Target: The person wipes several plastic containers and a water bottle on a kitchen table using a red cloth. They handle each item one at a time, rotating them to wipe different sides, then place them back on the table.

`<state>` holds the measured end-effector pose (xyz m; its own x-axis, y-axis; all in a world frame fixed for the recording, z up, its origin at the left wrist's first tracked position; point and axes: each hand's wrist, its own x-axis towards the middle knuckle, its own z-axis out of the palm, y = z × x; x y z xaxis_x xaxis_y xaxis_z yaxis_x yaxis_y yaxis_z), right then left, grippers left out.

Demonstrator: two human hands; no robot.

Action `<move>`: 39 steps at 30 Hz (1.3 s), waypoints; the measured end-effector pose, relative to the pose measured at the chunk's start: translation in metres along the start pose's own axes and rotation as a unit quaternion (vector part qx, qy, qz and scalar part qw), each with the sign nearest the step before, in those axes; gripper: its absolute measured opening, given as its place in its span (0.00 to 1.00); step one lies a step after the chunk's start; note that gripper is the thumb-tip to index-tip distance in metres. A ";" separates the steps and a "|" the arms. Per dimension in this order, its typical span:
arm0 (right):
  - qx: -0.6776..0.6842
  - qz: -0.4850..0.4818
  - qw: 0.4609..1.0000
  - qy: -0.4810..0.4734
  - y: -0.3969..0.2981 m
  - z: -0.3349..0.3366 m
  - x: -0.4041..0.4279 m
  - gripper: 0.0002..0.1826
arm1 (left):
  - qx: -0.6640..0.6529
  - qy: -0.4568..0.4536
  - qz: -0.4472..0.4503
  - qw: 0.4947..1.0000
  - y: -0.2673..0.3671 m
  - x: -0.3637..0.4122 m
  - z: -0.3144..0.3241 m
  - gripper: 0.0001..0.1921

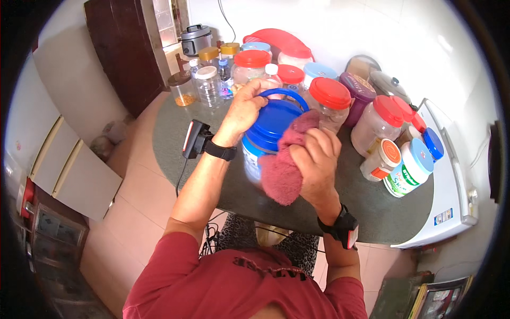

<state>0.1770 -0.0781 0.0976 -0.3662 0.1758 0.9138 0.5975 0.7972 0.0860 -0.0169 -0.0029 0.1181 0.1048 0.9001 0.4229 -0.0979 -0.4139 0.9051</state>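
Observation:
A plastic jar with a blue screw lid is tilted in front of me over the dark round table. My left hand grips the loop handle of that lid at its upper left. Bunched in my right hand is a dark pink cloth, which lies against the jar's right side and covers part of it. Just behind stands a clear jar with a red lid. The underside of the blue-lidded jar is partly hidden, so I cannot tell whether it rests on the table.
Clear jars, small bottles and a brown-lidded jar stand at the back left. On the right are a purple tub, red-lidded jars, an orange-lidded jar and a white tub. A pot sits beyond the table.

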 end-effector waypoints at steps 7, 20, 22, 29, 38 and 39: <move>0.164 -0.145 0.965 -0.142 -0.015 0.026 -0.003 0.09 | 0.054 -0.019 -0.006 0.998 0.002 0.002 -0.004 0.19; 0.375 0.307 0.874 0.046 0.082 0.029 -0.031 0.22 | -0.082 -0.090 0.063 0.991 -0.008 0.016 0.012 0.15; 0.485 0.316 0.815 -0.028 0.098 0.042 -0.024 0.25 | -0.058 -0.050 0.157 0.985 -0.014 0.013 0.012 0.07; 0.462 0.416 0.782 -0.051 0.103 0.051 -0.063 0.26 | 0.285 0.130 0.366 0.876 -0.024 -0.034 0.004 0.07; 0.377 0.436 0.815 -0.069 0.101 0.118 -0.114 0.26 | 0.164 0.149 0.243 0.944 -0.019 -0.074 0.009 0.13; 0.379 0.460 0.800 -0.062 0.099 0.118 -0.112 0.25 | 0.125 0.149 0.187 0.963 -0.017 -0.072 0.011 0.13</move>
<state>0.1934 0.0494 -0.0433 -0.1169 0.9086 0.4009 0.0677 0.4100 -0.9096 -0.0116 -0.0620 0.0723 -0.1847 0.6650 0.7237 0.1710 -0.7034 0.6899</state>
